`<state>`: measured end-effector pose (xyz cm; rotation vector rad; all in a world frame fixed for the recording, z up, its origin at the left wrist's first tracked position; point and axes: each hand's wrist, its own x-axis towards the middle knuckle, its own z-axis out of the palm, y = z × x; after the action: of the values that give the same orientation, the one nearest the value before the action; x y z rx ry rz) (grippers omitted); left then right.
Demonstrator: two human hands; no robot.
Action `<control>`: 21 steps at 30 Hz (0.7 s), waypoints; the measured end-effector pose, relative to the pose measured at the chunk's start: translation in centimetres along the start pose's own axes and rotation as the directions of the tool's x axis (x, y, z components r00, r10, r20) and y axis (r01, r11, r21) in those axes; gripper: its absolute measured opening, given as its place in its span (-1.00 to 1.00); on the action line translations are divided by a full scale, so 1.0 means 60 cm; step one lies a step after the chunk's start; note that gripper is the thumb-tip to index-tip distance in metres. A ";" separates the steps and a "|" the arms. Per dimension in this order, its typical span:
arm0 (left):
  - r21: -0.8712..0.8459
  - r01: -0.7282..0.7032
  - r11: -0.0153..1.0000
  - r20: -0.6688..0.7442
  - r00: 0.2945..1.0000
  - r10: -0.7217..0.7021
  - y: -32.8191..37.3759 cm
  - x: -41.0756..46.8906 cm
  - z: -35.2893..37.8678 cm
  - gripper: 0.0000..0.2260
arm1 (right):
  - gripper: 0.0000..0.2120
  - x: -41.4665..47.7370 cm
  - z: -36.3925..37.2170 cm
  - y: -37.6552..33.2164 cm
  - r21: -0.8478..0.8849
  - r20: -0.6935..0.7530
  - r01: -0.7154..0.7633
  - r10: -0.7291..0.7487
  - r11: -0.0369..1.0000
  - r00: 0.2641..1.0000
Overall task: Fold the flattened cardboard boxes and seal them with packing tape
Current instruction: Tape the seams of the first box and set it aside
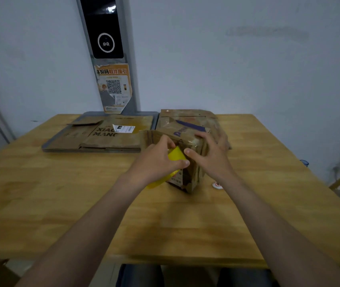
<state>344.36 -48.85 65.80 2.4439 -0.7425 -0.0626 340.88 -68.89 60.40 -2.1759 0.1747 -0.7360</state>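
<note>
Head view: folded cardboard box (193,175) stands near the middle of the wooden bench (61,193), slightly right of centre, with a narrow face toward the camera. Glossy tape shows on its upper part.

Left hand (160,160) is wrapped around a yellow tape dispenser (176,156), thumb on its near side, and holds it against the box's near face at the upper left edge. The dispenser's lower end sticks out below the wrist.

Right hand (208,154) holds nothing. Its fingers are spread and laid over the top of the box, with the thumb pressing on the near face just beside the dispenser.

Flattened cardboard (107,137) with dark print and a white label lies on a grey tray (46,146) at the back left of the bench. A second flat stack (187,119) with purple print lies behind the box, touching or just behind it; can't tell which.

Small white-and-red sticker (217,185) lies on the bench just right of the box. On the wall behind are a black panel (102,27) and an orange QR poster (114,88) under it.
</note>
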 end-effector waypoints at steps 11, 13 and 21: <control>-0.083 0.025 0.996 0.102 0.995 -0.017 0.016 0.013 -0.013 -0.60 | -0.51 0.017 0.030 0.009 -0.217 -0.041 0.215 -0.228 0.952 0.973; -0.039 0.020 0.999 0.113 0.993 -0.016 0.019 0.022 -0.013 -0.65 | -0.54 0.017 0.030 0.013 -0.252 -0.055 0.235 -0.257 0.939 0.965; 0.301 0.116 0.947 0.286 0.936 -0.205 -0.012 0.068 -0.023 -0.62 | -0.61 0.018 0.036 0.003 -0.330 -0.026 0.303 -0.329 0.894 0.944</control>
<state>348.47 -49.79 67.02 2.8025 -0.7206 -0.4509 342.97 -67.98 59.68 -2.5225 -0.0245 -1.0415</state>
